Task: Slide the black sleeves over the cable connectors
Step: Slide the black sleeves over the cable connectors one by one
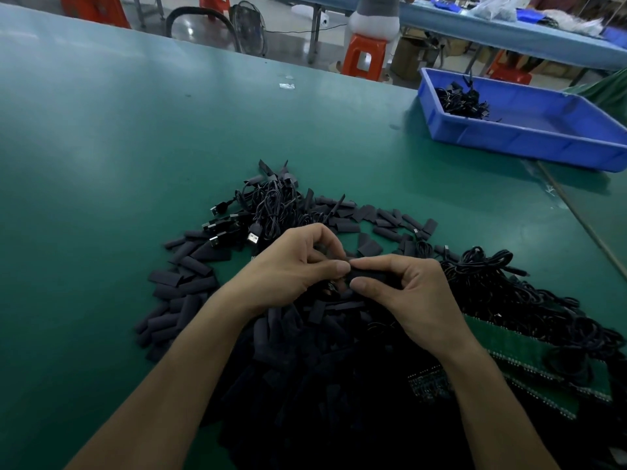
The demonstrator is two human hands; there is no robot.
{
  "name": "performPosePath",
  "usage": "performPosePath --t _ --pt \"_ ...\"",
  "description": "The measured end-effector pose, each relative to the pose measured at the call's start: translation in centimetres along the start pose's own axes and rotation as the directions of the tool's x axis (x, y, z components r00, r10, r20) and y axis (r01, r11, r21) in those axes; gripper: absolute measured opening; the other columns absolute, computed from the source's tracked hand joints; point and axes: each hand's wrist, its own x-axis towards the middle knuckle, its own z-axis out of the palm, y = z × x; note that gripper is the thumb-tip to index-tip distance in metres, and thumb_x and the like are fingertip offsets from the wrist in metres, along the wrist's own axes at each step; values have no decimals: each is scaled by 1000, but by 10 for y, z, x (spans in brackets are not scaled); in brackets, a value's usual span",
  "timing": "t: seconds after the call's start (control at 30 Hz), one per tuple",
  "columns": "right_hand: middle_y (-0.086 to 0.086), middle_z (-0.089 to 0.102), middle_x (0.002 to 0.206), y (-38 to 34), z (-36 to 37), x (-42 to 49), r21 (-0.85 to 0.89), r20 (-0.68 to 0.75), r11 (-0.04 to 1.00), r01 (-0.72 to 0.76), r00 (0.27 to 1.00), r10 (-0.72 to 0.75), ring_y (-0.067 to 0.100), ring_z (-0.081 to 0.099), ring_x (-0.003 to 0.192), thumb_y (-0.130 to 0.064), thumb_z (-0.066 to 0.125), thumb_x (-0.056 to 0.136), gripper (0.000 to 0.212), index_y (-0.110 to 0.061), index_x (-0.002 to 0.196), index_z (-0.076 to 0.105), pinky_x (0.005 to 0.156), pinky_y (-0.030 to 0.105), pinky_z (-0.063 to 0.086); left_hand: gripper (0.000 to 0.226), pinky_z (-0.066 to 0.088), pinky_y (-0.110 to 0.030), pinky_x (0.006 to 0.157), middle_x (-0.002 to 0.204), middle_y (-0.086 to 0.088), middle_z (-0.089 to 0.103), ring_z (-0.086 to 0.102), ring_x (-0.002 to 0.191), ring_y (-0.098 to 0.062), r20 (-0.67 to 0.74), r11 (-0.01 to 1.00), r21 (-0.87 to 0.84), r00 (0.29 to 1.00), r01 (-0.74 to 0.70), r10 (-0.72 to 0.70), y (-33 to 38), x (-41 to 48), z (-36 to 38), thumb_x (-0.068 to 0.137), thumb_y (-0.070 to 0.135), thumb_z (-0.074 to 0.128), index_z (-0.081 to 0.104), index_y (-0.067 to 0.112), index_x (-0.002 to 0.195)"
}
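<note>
Over a heap of black sleeves on the green table, my two hands meet. My right hand pinches one black sleeve between thumb and fingers. My left hand has its thumb and curled fingers against the sleeve's left end, where something small and dark is held; the connector itself is hidden. A bundle of black cables with bare USB plugs lies just beyond my left hand. More coiled cables lie to the right.
A blue plastic tray with a few black cables stands at the far right. Green circuit boards lie under the cables by my right forearm. Orange stools and another bench are beyond the table's far edge.
</note>
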Motion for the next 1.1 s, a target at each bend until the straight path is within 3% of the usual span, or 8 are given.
performPosePath --t 0.07,0.2,0.3,0.47,0.63,0.83,1.1 --pt "-7 78 92 1 0 0 -6 -1 1000 8 1000 -8 12 75 87 -33 79 73 29 -27 102 78 77 21 58 13 48 -36 73 77 -6 78 66 73 -22 -2 1000 -5 1000 13 -13 0 0 0 94 18 70 59 14 98" --pt "-12 78 91 1 -1 -1 -68 -53 997 32 998 -36 6 74 85 -33 78 74 24 -29 98 78 75 17 56 14 54 -30 74 83 -6 78 73 79 -18 -2 999 -23 999 33 -33 1 0 -1 93 24 70 62 13 96" --pt "-14 77 90 2 0 -2 -89 -106 996 29 994 -38 5 74 84 -33 78 75 22 -32 97 77 74 19 57 21 57 -39 82 86 -4 78 75 85 -22 -19 997 19 997 72 -71 0 -1 -2 92 36 69 66 16 98" --pt "-19 76 89 2 2 -4 -122 -135 991 53 988 -69 2 73 83 -41 74 74 19 -41 93 74 74 18 57 24 57 -42 78 75 2 77 72 72 -12 19 984 135 992 118 -121 4 -2 -3 82 40 76 72 17 88" --pt "-18 76 88 6 4 -5 -106 -151 993 52 986 -67 4 73 82 -41 74 74 19 -38 93 75 75 23 59 20 58 -51 73 73 -6 76 72 73 -32 -29 975 181 992 130 -126 7 -3 -5 80 37 73 77 18 74" --pt "-16 76 88 7 6 -5 -80 -159 996 48 986 -60 5 73 83 -38 74 75 19 -36 94 75 75 23 59 32 60 -52 76 71 -10 75 73 76 -34 -80 971 170 985 166 -154 7 -3 -7 69 50 68 77 19 69" --pt "-13 77 93 5 2 -3 -30 -81 998 57 995 -59 8 74 85 -33 79 74 23 -37 97 78 73 19 58 28 44 -16 47 64 -7 73 61 52 -12 -28 979 106 985 174 -172 3 -3 -10 92 25 68 75 11 69"
